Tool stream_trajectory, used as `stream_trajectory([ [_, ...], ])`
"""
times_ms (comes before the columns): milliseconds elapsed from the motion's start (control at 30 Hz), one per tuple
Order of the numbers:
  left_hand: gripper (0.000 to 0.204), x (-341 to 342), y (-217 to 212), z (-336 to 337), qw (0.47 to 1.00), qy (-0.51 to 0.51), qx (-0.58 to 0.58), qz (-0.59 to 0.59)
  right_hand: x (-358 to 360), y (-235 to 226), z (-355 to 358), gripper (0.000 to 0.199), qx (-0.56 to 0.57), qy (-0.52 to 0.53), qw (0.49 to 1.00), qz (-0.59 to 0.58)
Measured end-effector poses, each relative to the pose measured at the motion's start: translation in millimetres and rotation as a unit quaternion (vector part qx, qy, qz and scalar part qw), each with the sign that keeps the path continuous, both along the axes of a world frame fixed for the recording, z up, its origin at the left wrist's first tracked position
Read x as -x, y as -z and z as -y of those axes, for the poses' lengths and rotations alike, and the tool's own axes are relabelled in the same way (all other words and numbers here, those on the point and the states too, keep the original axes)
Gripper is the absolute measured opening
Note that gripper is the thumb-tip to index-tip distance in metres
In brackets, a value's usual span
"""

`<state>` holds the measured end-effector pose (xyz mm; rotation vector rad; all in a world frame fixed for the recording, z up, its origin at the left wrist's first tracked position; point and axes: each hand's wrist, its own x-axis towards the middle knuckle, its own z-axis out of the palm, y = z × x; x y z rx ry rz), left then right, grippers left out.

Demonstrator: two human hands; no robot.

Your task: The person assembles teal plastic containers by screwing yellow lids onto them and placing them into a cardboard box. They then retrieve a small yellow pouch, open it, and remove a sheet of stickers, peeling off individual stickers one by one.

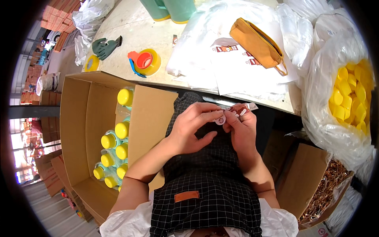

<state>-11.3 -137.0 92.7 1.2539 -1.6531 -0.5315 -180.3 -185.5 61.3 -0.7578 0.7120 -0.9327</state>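
In front of my apron, both hands meet at chest level. My left hand has its fingertips closed at a small round pale label, while its thumb sticks out below. My right hand pinches a small reddish-brown printed sheet of labels between thumb and fingers, its whitish corner poking out on the right. The fingertips partly cover both pieces. To the left of my arm stands an open cardboard box holding several clear greenish bottles with yellow caps.
On the table lie a yellow tape roll with a red ring on it, green gloves, printed sheets and an ochre pouch. A plastic bag of yellow parts is at right, above a box of coppery strips.
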Motion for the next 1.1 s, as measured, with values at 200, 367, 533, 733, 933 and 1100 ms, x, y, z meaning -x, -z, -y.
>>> stream_trajectory([
  [200,0.02,-20.7,-4.7,8.7,0.924,0.044,-0.333,-0.185,3.0,-4.7,-1.6,0.015,0.11,-0.065,0.988,-0.087],
  [367,0.016,-16.9,-14.5,12.1,0.929,0.054,-0.349,-0.113,3.0,-9.4,-0.8,0.016,0.113,-0.07,0.986,-0.105],
  [533,0.014,-13.9,-7.1,11.6,0.939,0.038,-0.338,-0.054,2.6,-7.6,0.9,0.015,0.099,-0.076,0.986,-0.114],
  [733,0.016,-7.3,16.5,9.8,0.915,0.016,-0.386,-0.117,7.3,4.3,14.2,0.011,0.052,-0.121,0.987,-0.097],
  [933,0.017,-0.9,17.5,6.5,0.952,0.033,-0.306,-0.008,5.4,13.8,9.8,0.01,0.116,-0.089,0.982,-0.119],
  [1100,0.021,13.5,19.4,8.5,0.971,-0.036,-0.123,0.204,4.2,18.2,11.4,0.012,0.089,-0.068,0.983,-0.144],
])
